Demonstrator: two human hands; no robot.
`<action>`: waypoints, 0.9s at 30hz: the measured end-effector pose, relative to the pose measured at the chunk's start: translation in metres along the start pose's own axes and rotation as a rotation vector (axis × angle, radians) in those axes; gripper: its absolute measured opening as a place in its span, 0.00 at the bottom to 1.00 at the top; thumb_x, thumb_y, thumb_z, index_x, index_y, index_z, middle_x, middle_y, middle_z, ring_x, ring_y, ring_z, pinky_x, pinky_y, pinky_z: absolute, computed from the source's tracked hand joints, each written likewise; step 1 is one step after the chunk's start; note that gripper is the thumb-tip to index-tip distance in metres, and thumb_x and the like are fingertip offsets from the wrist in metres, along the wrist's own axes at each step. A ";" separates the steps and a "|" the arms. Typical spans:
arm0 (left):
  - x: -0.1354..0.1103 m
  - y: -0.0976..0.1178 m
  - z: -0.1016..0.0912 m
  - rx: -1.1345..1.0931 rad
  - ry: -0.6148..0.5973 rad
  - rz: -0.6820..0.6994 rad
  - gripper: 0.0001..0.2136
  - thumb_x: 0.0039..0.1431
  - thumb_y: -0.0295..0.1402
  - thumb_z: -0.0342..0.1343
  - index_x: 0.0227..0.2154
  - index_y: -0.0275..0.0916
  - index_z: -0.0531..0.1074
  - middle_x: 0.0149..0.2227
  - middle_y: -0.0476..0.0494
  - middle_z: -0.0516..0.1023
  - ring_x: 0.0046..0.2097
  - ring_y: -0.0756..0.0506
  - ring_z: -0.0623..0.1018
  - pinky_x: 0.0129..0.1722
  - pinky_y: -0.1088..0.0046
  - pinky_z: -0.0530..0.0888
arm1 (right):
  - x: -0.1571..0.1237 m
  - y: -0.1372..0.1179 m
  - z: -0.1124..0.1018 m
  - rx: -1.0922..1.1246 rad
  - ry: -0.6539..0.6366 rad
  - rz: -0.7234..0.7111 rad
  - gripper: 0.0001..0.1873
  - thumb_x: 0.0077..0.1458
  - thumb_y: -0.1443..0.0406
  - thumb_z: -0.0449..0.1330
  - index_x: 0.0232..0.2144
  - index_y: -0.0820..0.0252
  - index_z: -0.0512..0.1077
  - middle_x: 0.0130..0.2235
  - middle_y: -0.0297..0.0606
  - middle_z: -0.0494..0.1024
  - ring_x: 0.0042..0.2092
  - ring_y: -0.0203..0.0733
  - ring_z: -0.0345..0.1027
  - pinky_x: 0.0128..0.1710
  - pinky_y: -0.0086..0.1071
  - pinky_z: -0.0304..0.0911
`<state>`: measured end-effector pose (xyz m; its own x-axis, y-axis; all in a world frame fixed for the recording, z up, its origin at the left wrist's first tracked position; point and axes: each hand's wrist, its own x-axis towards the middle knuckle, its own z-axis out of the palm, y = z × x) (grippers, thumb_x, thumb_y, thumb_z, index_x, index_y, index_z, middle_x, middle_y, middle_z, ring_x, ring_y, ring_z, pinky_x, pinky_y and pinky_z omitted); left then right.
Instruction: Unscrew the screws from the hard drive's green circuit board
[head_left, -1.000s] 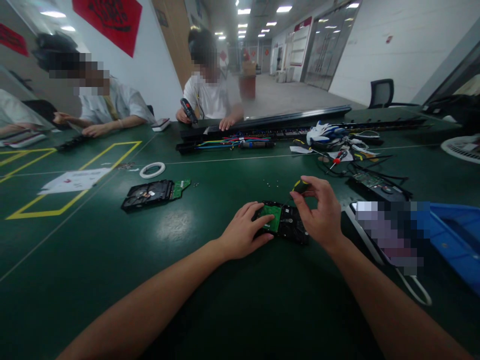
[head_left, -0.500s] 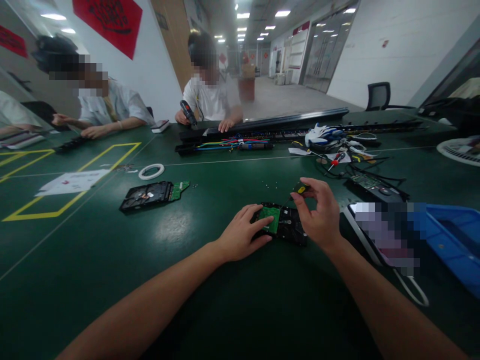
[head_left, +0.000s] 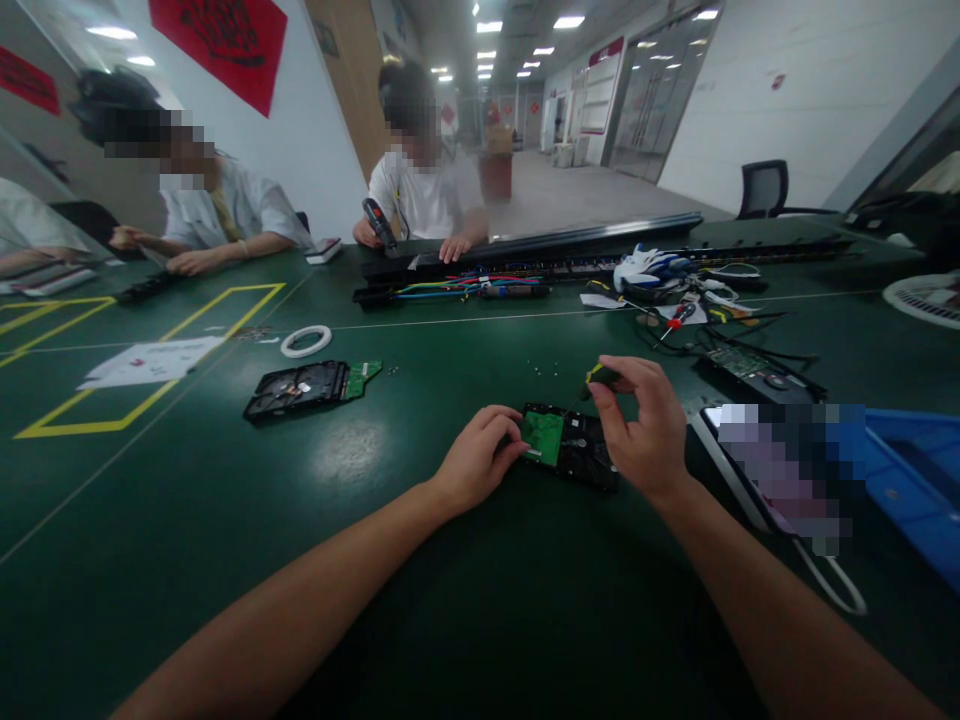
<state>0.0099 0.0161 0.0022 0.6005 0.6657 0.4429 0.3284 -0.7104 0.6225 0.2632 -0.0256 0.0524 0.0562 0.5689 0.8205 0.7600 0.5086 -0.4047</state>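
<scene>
Lower centre of frame: hard drive point(head_left: 574, 452) lies circuit-board side up on the green table point(head_left: 225, 520), left hand point(head_left: 480, 458) curled closed against its left edge as a brace, right hand point(head_left: 646, 432) pinching a yellow-black screwdriver point(head_left: 600, 377) upright above its far edge.

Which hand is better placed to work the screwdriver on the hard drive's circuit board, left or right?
Right. The right hand grips the screwdriver just above the hard drive, while the left hand rests at the drive's left edge, probably steadying it.
</scene>
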 end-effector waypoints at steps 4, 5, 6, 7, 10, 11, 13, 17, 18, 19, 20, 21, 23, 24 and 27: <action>0.000 -0.001 0.001 0.000 -0.004 0.020 0.02 0.71 0.32 0.58 0.40 0.41 0.71 0.55 0.40 0.75 0.57 0.41 0.76 0.57 0.55 0.77 | -0.004 0.002 0.004 0.100 -0.025 0.079 0.28 0.67 0.68 0.60 0.66 0.47 0.64 0.59 0.43 0.76 0.52 0.51 0.78 0.52 0.52 0.78; 0.000 -0.001 0.001 0.002 -0.006 0.018 0.02 0.72 0.32 0.58 0.40 0.41 0.71 0.55 0.40 0.75 0.57 0.41 0.76 0.57 0.55 0.77 | -0.005 0.003 0.004 0.113 -0.031 0.087 0.28 0.67 0.68 0.60 0.66 0.47 0.63 0.60 0.44 0.76 0.52 0.50 0.78 0.52 0.52 0.78; 0.000 0.000 0.001 0.004 -0.009 0.016 0.02 0.72 0.32 0.58 0.41 0.41 0.72 0.55 0.40 0.75 0.57 0.41 0.76 0.57 0.55 0.77 | -0.006 0.003 0.004 0.114 -0.038 0.087 0.28 0.67 0.67 0.60 0.66 0.47 0.63 0.60 0.44 0.76 0.52 0.50 0.78 0.52 0.52 0.78; 0.000 0.000 0.001 0.006 -0.010 0.015 0.02 0.72 0.32 0.58 0.41 0.41 0.72 0.55 0.40 0.75 0.57 0.41 0.76 0.57 0.56 0.77 | -0.006 0.003 0.004 0.105 -0.042 0.080 0.28 0.66 0.67 0.61 0.66 0.47 0.63 0.60 0.44 0.75 0.51 0.50 0.78 0.51 0.51 0.78; 0.000 0.001 0.000 0.010 -0.010 0.011 0.03 0.72 0.33 0.57 0.41 0.41 0.72 0.54 0.40 0.75 0.56 0.41 0.76 0.56 0.56 0.77 | -0.005 0.002 0.003 0.045 -0.014 0.040 0.28 0.65 0.66 0.63 0.64 0.46 0.66 0.57 0.43 0.75 0.49 0.49 0.77 0.46 0.48 0.80; 0.000 0.002 0.000 0.012 -0.009 0.009 0.03 0.72 0.33 0.57 0.40 0.41 0.72 0.54 0.40 0.75 0.56 0.41 0.76 0.56 0.56 0.77 | -0.004 0.002 0.003 0.026 -0.003 0.029 0.27 0.65 0.65 0.64 0.63 0.46 0.67 0.56 0.43 0.74 0.48 0.48 0.77 0.45 0.47 0.80; 0.000 0.003 -0.001 0.016 -0.010 0.003 0.05 0.73 0.34 0.55 0.40 0.41 0.73 0.54 0.39 0.75 0.56 0.41 0.76 0.56 0.56 0.77 | -0.003 0.002 0.002 -0.001 0.005 0.021 0.26 0.65 0.65 0.64 0.63 0.45 0.68 0.54 0.42 0.75 0.45 0.47 0.77 0.45 0.47 0.79; 0.001 0.006 -0.002 0.027 -0.012 0.007 0.05 0.74 0.35 0.55 0.44 0.41 0.73 0.54 0.39 0.75 0.57 0.41 0.76 0.57 0.56 0.77 | -0.004 0.004 0.002 -0.024 -0.008 0.030 0.27 0.66 0.66 0.63 0.65 0.45 0.66 0.54 0.40 0.78 0.43 0.46 0.79 0.49 0.50 0.78; 0.001 0.007 -0.002 0.031 -0.012 0.012 0.05 0.74 0.36 0.55 0.45 0.41 0.73 0.54 0.39 0.75 0.57 0.41 0.76 0.57 0.56 0.77 | -0.004 0.005 0.002 -0.021 -0.007 0.034 0.27 0.66 0.66 0.63 0.65 0.45 0.66 0.54 0.40 0.78 0.43 0.46 0.79 0.49 0.50 0.78; 0.001 0.007 -0.002 0.034 -0.012 0.018 0.06 0.73 0.36 0.55 0.46 0.41 0.74 0.54 0.39 0.75 0.57 0.41 0.76 0.57 0.56 0.77 | -0.005 0.006 0.003 -0.015 -0.006 0.041 0.28 0.66 0.66 0.62 0.66 0.45 0.65 0.54 0.40 0.78 0.44 0.47 0.79 0.49 0.50 0.78; 0.001 0.008 -0.002 0.036 -0.010 0.022 0.06 0.73 0.36 0.56 0.47 0.41 0.74 0.54 0.39 0.75 0.57 0.41 0.76 0.57 0.56 0.76 | -0.005 0.006 0.003 -0.008 -0.003 0.048 0.28 0.66 0.66 0.62 0.66 0.45 0.65 0.55 0.40 0.79 0.44 0.47 0.79 0.49 0.49 0.78; 0.001 0.008 -0.002 0.037 -0.008 0.026 0.06 0.73 0.36 0.56 0.47 0.41 0.74 0.54 0.38 0.75 0.57 0.41 0.76 0.58 0.56 0.76 | -0.006 0.006 0.003 -0.002 -0.001 0.055 0.28 0.66 0.66 0.62 0.66 0.45 0.65 0.55 0.41 0.79 0.45 0.47 0.79 0.49 0.49 0.78; 0.001 0.008 -0.002 0.037 -0.004 0.029 0.07 0.73 0.36 0.56 0.48 0.42 0.73 0.54 0.38 0.75 0.57 0.41 0.76 0.58 0.55 0.76 | -0.006 0.006 0.004 0.004 -0.001 0.065 0.29 0.66 0.66 0.62 0.66 0.45 0.65 0.55 0.41 0.78 0.46 0.48 0.79 0.49 0.49 0.78; 0.001 0.008 -0.002 0.039 -0.005 0.028 0.07 0.73 0.36 0.56 0.49 0.42 0.73 0.54 0.38 0.75 0.57 0.41 0.76 0.58 0.55 0.77 | -0.006 0.006 0.004 0.004 -0.001 0.067 0.29 0.66 0.65 0.62 0.66 0.45 0.65 0.56 0.41 0.78 0.46 0.48 0.79 0.49 0.49 0.78; 0.001 0.007 -0.001 0.047 -0.006 0.031 0.08 0.73 0.36 0.56 0.50 0.42 0.73 0.54 0.38 0.75 0.57 0.40 0.76 0.58 0.54 0.77 | -0.005 0.005 0.003 -0.003 0.001 0.060 0.28 0.66 0.65 0.63 0.66 0.45 0.66 0.55 0.41 0.78 0.45 0.47 0.79 0.47 0.48 0.79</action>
<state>0.0122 0.0121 0.0081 0.6155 0.6418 0.4574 0.3430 -0.7407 0.5777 0.2647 -0.0240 0.0446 0.1025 0.5975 0.7953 0.7573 0.4715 -0.4519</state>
